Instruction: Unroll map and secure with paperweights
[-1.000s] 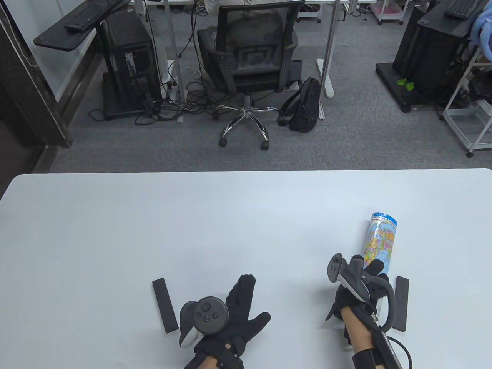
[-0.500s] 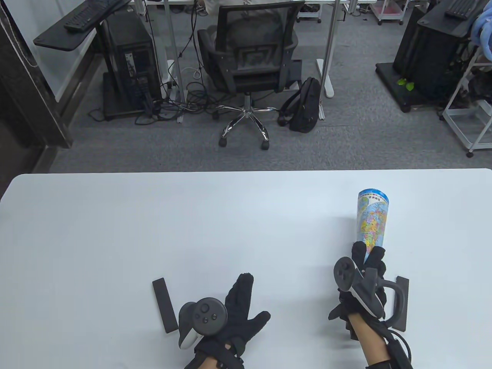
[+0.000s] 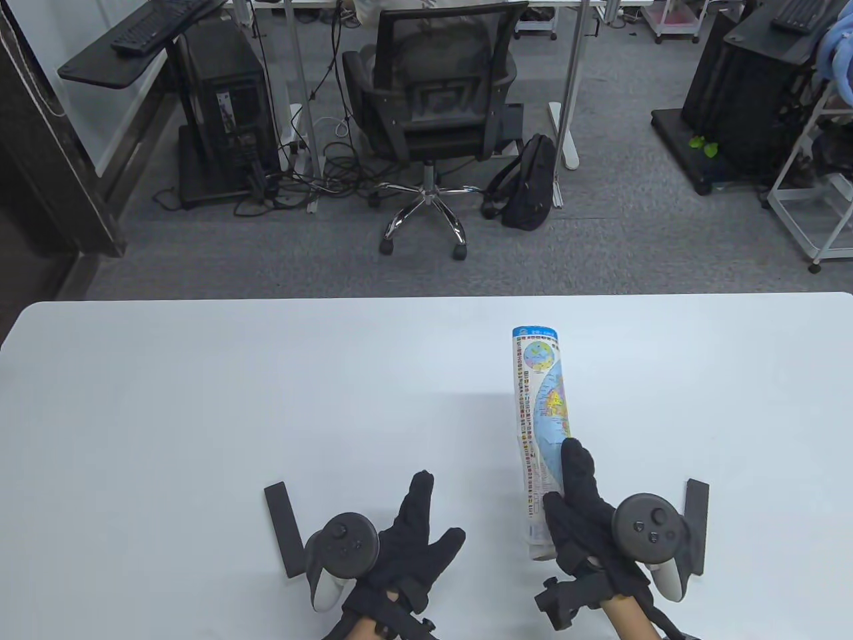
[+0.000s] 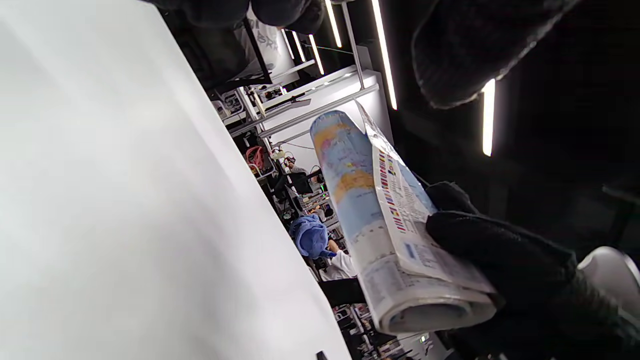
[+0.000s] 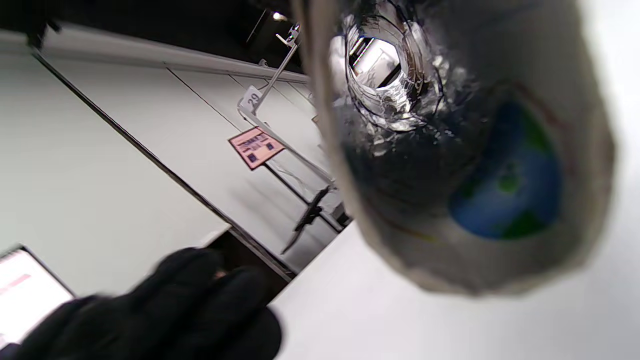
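Observation:
The rolled map (image 3: 540, 407), printed with a colourful world map and a strip of flags, points away from me at the centre right. My right hand (image 3: 566, 480) grips its near end and holds it a little above the white table (image 3: 200, 400). The left wrist view shows the roll (image 4: 370, 210) clear of the table, with the right glove's fingers (image 4: 500, 250) wrapped round it. The right wrist view looks into the roll's open end (image 5: 450, 150). My left hand (image 3: 436, 513) lies open on the table with its fingers spread, empty. Two black bar paperweights lie near the front edge, one at the left (image 3: 283, 527) and one at the right (image 3: 696, 507).
The table's far edge (image 3: 426, 298) runs across the middle of the table view. Beyond it on the floor stand an office chair (image 3: 433, 100), a black backpack (image 3: 530, 180) and desks with computers.
My right hand has swung the rolled map to the left, from beside the right paperweight toward the table's middle, and turned palm down. My left hand has barely moved.

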Demonstrator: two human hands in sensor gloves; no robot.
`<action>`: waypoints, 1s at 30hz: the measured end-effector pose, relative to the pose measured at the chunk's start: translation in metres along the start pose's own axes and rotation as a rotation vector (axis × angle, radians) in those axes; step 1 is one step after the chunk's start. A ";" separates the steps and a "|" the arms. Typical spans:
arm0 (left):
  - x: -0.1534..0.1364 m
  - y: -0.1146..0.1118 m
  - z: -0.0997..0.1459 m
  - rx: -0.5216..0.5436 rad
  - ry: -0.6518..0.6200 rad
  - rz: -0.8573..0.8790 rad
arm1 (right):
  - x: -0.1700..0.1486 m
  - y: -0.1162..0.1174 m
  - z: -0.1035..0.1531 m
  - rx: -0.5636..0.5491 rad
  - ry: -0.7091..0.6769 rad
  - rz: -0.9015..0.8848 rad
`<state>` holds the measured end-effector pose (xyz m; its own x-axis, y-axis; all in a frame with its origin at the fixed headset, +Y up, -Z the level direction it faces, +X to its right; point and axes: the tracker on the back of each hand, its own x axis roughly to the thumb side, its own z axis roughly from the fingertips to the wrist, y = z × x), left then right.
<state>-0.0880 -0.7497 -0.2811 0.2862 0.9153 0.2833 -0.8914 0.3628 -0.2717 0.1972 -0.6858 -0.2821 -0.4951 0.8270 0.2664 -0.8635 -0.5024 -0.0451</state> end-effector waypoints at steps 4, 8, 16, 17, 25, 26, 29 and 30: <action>-0.007 -0.006 -0.001 -0.022 0.051 0.124 | -0.011 0.020 0.006 0.081 0.028 -0.192; -0.013 -0.014 -0.002 -0.058 0.115 0.215 | -0.013 0.041 0.012 0.147 0.018 -0.364; -0.027 -0.028 -0.001 -0.136 0.210 0.456 | -0.009 0.061 0.017 0.219 -0.029 -0.398; -0.028 -0.029 -0.001 -0.139 0.217 0.483 | -0.011 0.063 0.018 0.235 -0.025 -0.413; -0.027 -0.031 -0.001 -0.129 0.224 0.559 | -0.013 0.069 0.019 0.306 -0.037 -0.409; -0.026 -0.030 -0.001 -0.122 0.224 0.556 | -0.014 0.070 0.019 0.320 -0.039 -0.404; -0.025 -0.027 -0.001 -0.092 0.222 0.527 | -0.014 0.072 0.019 0.354 -0.043 -0.379; -0.024 -0.025 0.000 -0.087 0.221 0.526 | -0.013 0.072 0.019 0.357 -0.047 -0.379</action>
<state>-0.0721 -0.7809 -0.2815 -0.1130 0.9879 -0.1065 -0.9042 -0.1467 -0.4010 0.1432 -0.7378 -0.2709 -0.1420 0.9595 0.2434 -0.8905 -0.2312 0.3919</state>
